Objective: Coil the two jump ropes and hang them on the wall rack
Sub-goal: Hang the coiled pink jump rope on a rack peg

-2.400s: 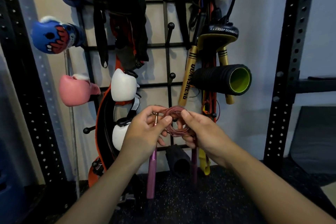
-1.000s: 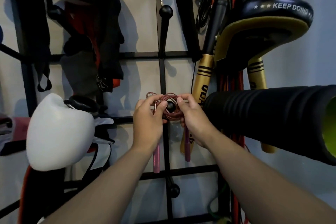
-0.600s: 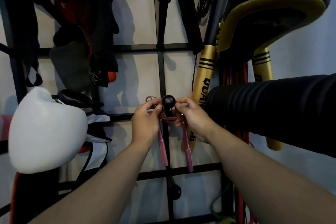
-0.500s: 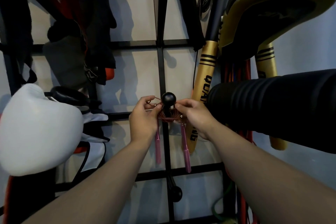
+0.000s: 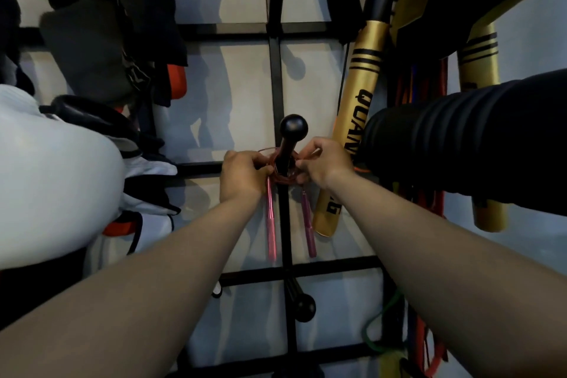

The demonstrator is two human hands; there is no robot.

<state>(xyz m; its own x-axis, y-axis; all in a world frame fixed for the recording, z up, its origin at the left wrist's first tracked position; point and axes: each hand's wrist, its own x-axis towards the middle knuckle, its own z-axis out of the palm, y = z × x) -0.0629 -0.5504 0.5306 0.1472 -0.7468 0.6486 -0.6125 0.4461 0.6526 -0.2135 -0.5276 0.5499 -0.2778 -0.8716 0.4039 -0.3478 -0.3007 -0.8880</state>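
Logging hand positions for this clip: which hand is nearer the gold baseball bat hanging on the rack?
Right. The right hand holds the coiled pink jump rope just beside the gold baseball bat; the left hand grips the coil's far side, beyond the black ball-tipped peg.

I am looking at a gym's gear-storage wall, a home gym or a small training room; I cannot tell which. A black wall rack (image 5: 277, 77) of grid bars fills the middle of the frame, with ball-tipped pegs (image 5: 293, 127) sticking out of it. At the left edge hangs a white boxing glove (image 5: 55, 181), with dark straps and clothing (image 5: 101, 40) above it in the upper left. On the right, a ribbed black foam roller (image 5: 460, 138) juts toward me, with gold sticks (image 5: 352, 132) lettered in black behind it. Coloured resistance bands (image 5: 414, 331) trail down the lower right. A pink-handled jump rope (image 5: 283, 176) hangs coiled on the centre peg.
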